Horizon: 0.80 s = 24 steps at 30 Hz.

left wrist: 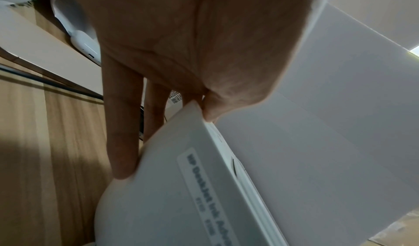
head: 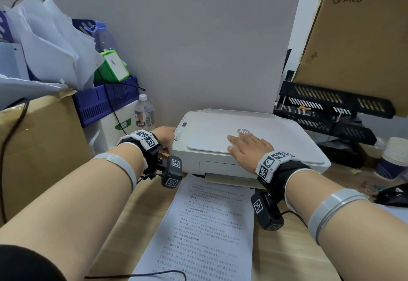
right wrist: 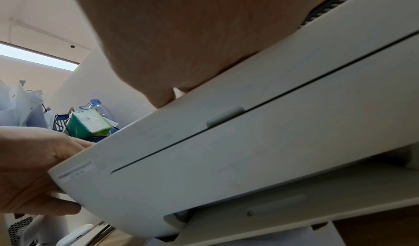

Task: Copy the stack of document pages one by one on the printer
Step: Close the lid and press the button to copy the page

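A printed page (head: pixel 205 225) lies on the counter (head: pixel 287 247). Right hand (head: pixel 249 150) presses flat, fingers straight, on the printer (head: pixel 254 139) lid. Left hand (head: pixel 165 136) grips its corner.

A matt, smooth white plastic printer (head: pixel 247 146) sits on a wood-grain desk (head: pixel 293 254). Near it lies a printed paper page (head: pixel 205 225). Far right stand brown cardboard box (head: pixel 357 44) and black perforated trays (head: pixel 331 104).

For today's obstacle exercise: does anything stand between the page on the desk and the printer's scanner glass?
Yes. The closed lid covers the glass, and the right hand lies flat on it. The page lies on the desk before the printer, untouched.
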{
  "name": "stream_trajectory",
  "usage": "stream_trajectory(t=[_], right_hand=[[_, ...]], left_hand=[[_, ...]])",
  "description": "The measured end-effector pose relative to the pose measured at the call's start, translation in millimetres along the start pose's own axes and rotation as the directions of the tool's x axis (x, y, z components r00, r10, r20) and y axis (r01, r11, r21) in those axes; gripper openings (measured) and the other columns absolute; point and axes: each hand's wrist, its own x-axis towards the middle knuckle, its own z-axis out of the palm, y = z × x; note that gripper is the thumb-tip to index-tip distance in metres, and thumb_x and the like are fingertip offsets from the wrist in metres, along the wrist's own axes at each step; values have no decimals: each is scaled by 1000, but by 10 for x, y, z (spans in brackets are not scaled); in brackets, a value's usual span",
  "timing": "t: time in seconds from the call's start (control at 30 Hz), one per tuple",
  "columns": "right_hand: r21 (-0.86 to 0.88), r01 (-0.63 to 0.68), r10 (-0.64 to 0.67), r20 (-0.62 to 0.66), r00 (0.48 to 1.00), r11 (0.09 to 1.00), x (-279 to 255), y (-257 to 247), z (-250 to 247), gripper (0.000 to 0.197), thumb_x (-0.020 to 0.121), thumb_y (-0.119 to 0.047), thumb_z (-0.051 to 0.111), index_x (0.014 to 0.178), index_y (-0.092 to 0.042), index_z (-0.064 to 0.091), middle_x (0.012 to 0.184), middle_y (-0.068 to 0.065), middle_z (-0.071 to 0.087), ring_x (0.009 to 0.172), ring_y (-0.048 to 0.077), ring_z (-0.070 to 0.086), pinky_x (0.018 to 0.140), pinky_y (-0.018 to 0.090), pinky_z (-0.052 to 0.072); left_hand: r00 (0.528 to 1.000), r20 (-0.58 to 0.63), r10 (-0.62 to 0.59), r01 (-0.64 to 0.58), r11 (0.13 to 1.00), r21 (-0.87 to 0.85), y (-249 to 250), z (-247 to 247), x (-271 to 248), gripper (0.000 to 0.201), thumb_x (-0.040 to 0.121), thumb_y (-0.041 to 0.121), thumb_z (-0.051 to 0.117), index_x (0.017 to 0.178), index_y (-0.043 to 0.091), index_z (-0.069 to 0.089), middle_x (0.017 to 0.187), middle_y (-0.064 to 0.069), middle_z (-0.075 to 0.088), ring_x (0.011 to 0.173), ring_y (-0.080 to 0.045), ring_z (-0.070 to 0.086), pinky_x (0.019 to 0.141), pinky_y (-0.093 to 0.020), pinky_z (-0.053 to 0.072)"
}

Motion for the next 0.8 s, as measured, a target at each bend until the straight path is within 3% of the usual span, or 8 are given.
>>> stream_trajectory(t=[0.13, 0.33, 0.43, 0.7, 0.8], right_hand=[[-1, 2, -2, 0, 1000, 1000, -7, -9, -3, 54, 101, -55, 15, 153, -41, 18, 165, -5, 8, 152, 17, 6, 122, 46, 4], [-2, 2, -2, -5, 1000, 1000, -2, 1, 2, 54, 101, -55, 15, 152, -40, 19, 165, -5, 9, 152, 17, 7, 122, 46, 4], [-3, 1, -1, 3, 1000, 1000, 2, -2, 1, 54, 101, -55, 15, 153, -41, 18, 165, -5, 9, 152, 17, 6, 122, 46, 4], [-14, 6, -6, 38, 999, 1000, 31, 7, -27, 55, 101, -56, 17, 154, -39, 17, 166, -6, 5, 152, 17, 4, 122, 46, 4], [-34, 23, -21, 76, 997, 999, 110, 42, -50, 62, 97, -64, 20, 153, -39, 18, 166, -3, 7, 152, 18, 7, 121, 49, 10]], left_hand=[[1000, 5, 4, -4, 1000, 22, -3, -6, -3, 43, 94, 4, 47, 134, 17, 57, 121, -21, 66, 105, -41, 65, 90, -54, 52], [1000, 4, 18, -18, 1000, 14, -9, -15, 1, 43, 94, 5, 50, 134, 18, 57, 121, -20, 66, 95, -34, 63, 80, -43, 53], [1000, -1, 20, -20, 1000, -2, -23, -15, 12, 43, 94, 6, 50, 135, 18, 57, 121, -19, 66, 93, -32, 62, 85, -46, 52], [999, 8, 32, -32, 999, 24, -36, -23, 28, 44, 94, 6, 53, 136, 18, 55, 122, -18, 66, 100, -35, 65, 85, -46, 53], [999, 18, 34, -35, 999, 29, -40, -26, 58, 45, 93, 4, 52, 136, 17, 55, 123, -19, 66, 98, -36, 65, 71, -40, 54]])
